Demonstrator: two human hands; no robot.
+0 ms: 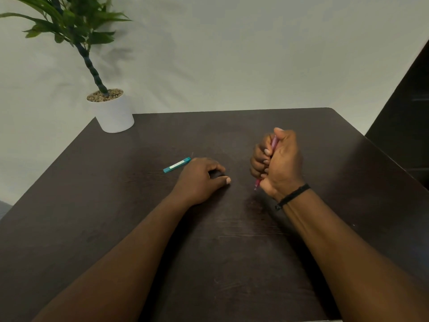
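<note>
Right hand (276, 163) fists the pink pencil (274, 142), tip down near the counter (116, 205). Left hand (202, 180) rests curled beside the teal lead case (177, 165); can't tell if it's pinching anything. Pencil is likely light, stiff and slick, so grip mid-barrel.

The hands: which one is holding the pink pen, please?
The right hand, wearing a black wristband, grips the pen; the left hand rests on the table.
</note>
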